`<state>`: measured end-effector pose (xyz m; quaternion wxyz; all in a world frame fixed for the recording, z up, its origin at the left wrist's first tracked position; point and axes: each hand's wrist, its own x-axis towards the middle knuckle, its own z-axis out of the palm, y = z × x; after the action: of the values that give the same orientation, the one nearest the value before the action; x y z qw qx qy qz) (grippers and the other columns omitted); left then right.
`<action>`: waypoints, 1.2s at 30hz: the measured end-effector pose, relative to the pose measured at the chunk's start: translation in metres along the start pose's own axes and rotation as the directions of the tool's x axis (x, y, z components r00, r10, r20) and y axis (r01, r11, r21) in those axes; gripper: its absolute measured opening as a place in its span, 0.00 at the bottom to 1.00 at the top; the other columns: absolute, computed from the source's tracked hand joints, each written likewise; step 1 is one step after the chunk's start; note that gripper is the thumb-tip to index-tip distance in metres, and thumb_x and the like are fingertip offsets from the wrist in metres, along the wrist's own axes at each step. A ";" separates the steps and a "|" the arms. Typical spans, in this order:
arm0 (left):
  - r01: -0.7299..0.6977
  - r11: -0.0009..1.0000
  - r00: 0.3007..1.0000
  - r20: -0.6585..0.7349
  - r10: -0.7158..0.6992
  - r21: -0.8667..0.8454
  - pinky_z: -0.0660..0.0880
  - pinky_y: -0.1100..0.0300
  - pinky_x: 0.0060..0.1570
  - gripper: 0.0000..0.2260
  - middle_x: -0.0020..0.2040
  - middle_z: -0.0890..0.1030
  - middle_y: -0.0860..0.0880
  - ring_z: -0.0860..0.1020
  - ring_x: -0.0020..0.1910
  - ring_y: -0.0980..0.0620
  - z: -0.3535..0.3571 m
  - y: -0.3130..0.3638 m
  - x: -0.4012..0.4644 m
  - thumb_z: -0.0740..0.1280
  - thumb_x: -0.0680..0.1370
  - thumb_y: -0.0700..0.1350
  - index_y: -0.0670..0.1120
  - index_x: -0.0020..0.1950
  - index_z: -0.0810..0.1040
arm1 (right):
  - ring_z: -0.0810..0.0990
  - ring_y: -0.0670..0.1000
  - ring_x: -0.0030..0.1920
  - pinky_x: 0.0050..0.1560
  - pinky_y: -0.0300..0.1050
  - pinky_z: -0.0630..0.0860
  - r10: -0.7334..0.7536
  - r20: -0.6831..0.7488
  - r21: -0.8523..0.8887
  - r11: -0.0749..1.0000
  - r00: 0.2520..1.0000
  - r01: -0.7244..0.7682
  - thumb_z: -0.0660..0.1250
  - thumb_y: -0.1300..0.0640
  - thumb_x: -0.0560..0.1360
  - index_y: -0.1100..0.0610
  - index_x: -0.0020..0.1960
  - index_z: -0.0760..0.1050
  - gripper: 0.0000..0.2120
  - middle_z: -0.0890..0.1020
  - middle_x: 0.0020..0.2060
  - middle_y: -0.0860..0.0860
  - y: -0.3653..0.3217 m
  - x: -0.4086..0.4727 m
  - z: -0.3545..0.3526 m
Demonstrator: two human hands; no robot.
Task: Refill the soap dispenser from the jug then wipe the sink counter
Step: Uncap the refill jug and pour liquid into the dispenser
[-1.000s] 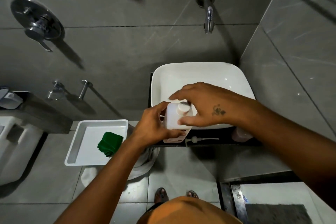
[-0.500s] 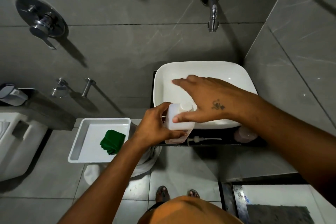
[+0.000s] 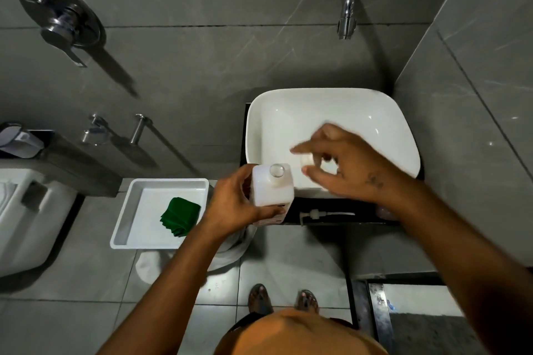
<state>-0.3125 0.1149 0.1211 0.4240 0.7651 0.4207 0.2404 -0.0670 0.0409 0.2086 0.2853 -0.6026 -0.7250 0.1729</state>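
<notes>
L hand [image 3: 236, 204] grips jug [image 3: 272, 186]; label unreadable, blurred.

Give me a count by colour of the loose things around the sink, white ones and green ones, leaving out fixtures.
White: 4, namely the jug, its cap, the pump head and the tray
Green: 1, the cloth
Total: 5

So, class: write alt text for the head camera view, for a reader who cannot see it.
A left hand holds an uncapped white jug at a white sink, while the right hand lifts away its small white cap. A green cloth lies in a white tray nearby.
</notes>
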 end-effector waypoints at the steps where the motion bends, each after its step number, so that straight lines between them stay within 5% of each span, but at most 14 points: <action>1: 0.015 1.000 1.000 -0.021 -0.015 -0.007 0.80 0.69 0.49 0.34 0.53 0.82 0.69 0.82 0.52 0.65 -0.004 -0.005 -0.005 0.83 0.55 0.61 0.70 0.58 0.75 | 0.78 0.45 0.43 0.49 0.39 0.75 0.080 -0.016 0.043 0.996 0.997 -0.079 0.72 0.51 0.72 0.47 0.59 0.81 0.15 0.77 0.47 0.46 0.010 -0.014 0.023; 4: 0.076 0.997 0.995 -0.071 -0.075 0.011 0.77 0.74 0.49 0.34 0.53 0.81 0.70 0.80 0.54 0.68 -0.014 -0.021 -0.023 0.83 0.54 0.63 0.72 0.56 0.74 | 0.82 0.51 0.45 0.48 0.46 0.79 0.316 0.001 0.141 0.939 0.949 -0.313 0.74 0.60 0.70 0.54 0.47 0.83 0.07 0.81 0.45 0.50 0.028 -0.053 0.110; 7: 0.095 0.994 0.992 -0.083 -0.090 0.050 0.76 0.75 0.50 0.34 0.53 0.80 0.73 0.78 0.55 0.70 -0.024 -0.034 -0.043 0.82 0.55 0.66 0.71 0.58 0.73 | 0.81 0.54 0.49 0.49 0.46 0.78 0.467 0.009 0.016 0.884 0.884 -0.467 0.72 0.54 0.73 0.54 0.47 0.84 0.05 0.84 0.47 0.49 0.038 -0.062 0.188; 11: 0.104 0.990 0.993 -0.064 -0.098 0.091 0.74 0.78 0.48 0.34 0.54 0.75 0.79 0.75 0.57 0.74 -0.034 -0.040 -0.058 0.80 0.54 0.67 0.76 0.57 0.70 | 0.79 0.57 0.47 0.50 0.48 0.75 0.478 -0.120 -0.153 0.857 0.870 -0.491 0.68 0.50 0.76 0.49 0.49 0.84 0.07 0.86 0.47 0.47 0.049 -0.043 0.242; 17: 0.124 0.989 0.991 -0.067 -0.119 0.083 0.77 0.74 0.49 0.34 0.56 0.77 0.74 0.75 0.59 0.71 -0.042 -0.049 -0.081 0.80 0.55 0.66 0.74 0.58 0.71 | 0.76 0.56 0.52 0.57 0.51 0.69 0.585 -0.138 -0.251 0.760 0.799 -0.600 0.64 0.49 0.78 0.48 0.49 0.83 0.09 0.84 0.52 0.45 0.056 -0.026 0.274; 23: 0.109 0.993 0.993 -0.058 -0.106 0.040 0.76 0.75 0.51 0.34 0.55 0.80 0.71 0.78 0.57 0.68 -0.037 -0.051 -0.083 0.82 0.55 0.63 0.73 0.57 0.73 | 0.81 0.59 0.52 0.57 0.50 0.76 0.525 -0.243 -0.007 0.840 0.816 -0.543 0.72 0.54 0.75 0.55 0.55 0.84 0.11 0.86 0.55 0.51 0.062 -0.037 0.259; 25: 0.108 0.994 0.993 -0.043 -0.107 0.033 0.75 0.76 0.50 0.34 0.55 0.79 0.73 0.78 0.56 0.71 -0.034 -0.050 -0.079 0.82 0.54 0.63 0.74 0.56 0.73 | 0.82 0.56 0.46 0.52 0.47 0.79 0.601 -0.386 0.196 0.795 0.700 -0.574 0.76 0.56 0.73 0.58 0.53 0.85 0.10 0.87 0.49 0.54 0.073 -0.057 0.245; 28: 0.093 0.995 0.996 -0.021 -0.092 0.024 0.76 0.76 0.49 0.34 0.54 0.79 0.75 0.78 0.55 0.73 -0.031 -0.047 -0.071 0.82 0.54 0.64 0.76 0.57 0.72 | 0.79 0.50 0.37 0.44 0.43 0.78 0.801 -0.520 0.524 0.575 0.298 -0.629 0.77 0.57 0.72 0.58 0.48 0.83 0.08 0.85 0.41 0.54 0.098 -0.091 0.214; 31: 0.105 0.994 0.994 0.004 -0.105 -0.002 0.78 0.68 0.49 0.36 0.55 0.80 0.73 0.80 0.53 0.71 -0.019 -0.044 -0.061 0.83 0.53 0.64 0.72 0.58 0.74 | 0.76 0.55 0.43 0.55 0.58 0.76 0.844 -0.536 0.690 0.416 -0.031 -0.593 0.79 0.62 0.68 0.62 0.50 0.75 0.15 0.77 0.44 0.56 0.126 -0.116 0.174; 34: 0.064 0.998 0.997 0.052 -0.064 -0.002 0.76 0.70 0.48 0.36 0.54 0.79 0.76 0.79 0.53 0.73 0.003 -0.034 -0.051 0.84 0.53 0.64 0.75 0.57 0.73 | 0.76 0.59 0.53 0.61 0.55 0.73 0.824 -0.540 0.706 0.331 -0.172 -0.626 0.83 0.62 0.63 0.68 0.57 0.71 0.30 0.75 0.54 0.62 0.147 -0.131 0.148; 36: 0.038 0.999 0.996 0.080 -0.037 -0.011 0.74 0.77 0.45 0.35 0.52 0.78 0.79 0.78 0.52 0.76 0.013 -0.024 -0.046 0.83 0.53 0.63 0.77 0.55 0.73 | 0.74 0.64 0.61 0.65 0.52 0.68 0.827 -0.536 0.670 0.296 -0.168 -0.680 0.85 0.58 0.59 0.69 0.64 0.69 0.41 0.74 0.61 0.65 0.151 -0.134 0.144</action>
<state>-0.3376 0.0773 0.0932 0.4499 0.7634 0.4162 0.2042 -0.0245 -0.0436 -0.0203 0.4798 -0.8755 0.0424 0.0393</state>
